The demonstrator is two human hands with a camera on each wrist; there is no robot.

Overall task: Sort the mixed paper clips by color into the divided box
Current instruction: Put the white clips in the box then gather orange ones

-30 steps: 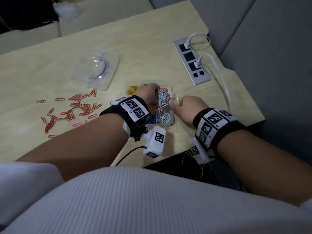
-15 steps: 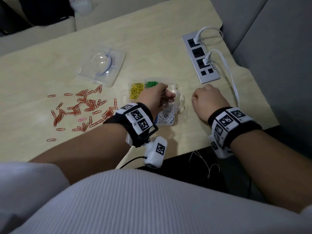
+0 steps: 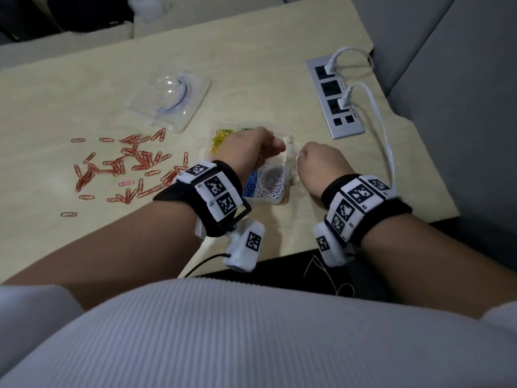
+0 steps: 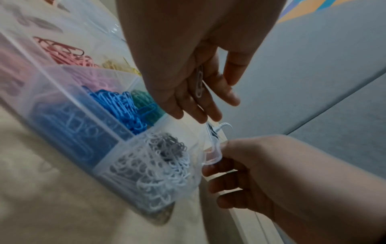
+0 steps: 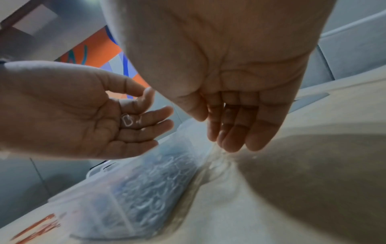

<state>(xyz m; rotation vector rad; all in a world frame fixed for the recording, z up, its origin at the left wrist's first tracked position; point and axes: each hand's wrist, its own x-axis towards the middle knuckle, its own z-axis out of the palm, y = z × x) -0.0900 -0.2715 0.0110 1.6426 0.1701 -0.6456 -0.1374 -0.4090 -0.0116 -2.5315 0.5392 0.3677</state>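
Note:
The clear divided box (image 3: 275, 201) sits near the table's front edge with yellow, green, blue and white paper clips (image 4: 158, 168) in separate compartments. My left hand (image 3: 251, 148) hovers over the box with relaxed, spread fingers, and one white clip (image 4: 199, 82) lies loose on them. My right hand (image 3: 316, 166) is at the box's right side and pinches its clear latch tab (image 4: 213, 155) between thumb and finger. Several orange clips (image 3: 126, 169) and one pink clip (image 3: 126, 182) lie scattered on the table to the left.
The box's clear lid (image 3: 170, 99) lies behind the orange clips. A grey power strip (image 3: 335, 99) with two white cables plugged in lies at the back right, one cable trailing past my right wrist. The table's front edge is just below my wrists.
My left hand held a bunch of white clips above the box; that bunch is now gone from it and its fingers have spread. My right hand moved off to the right, then returned to the latch.

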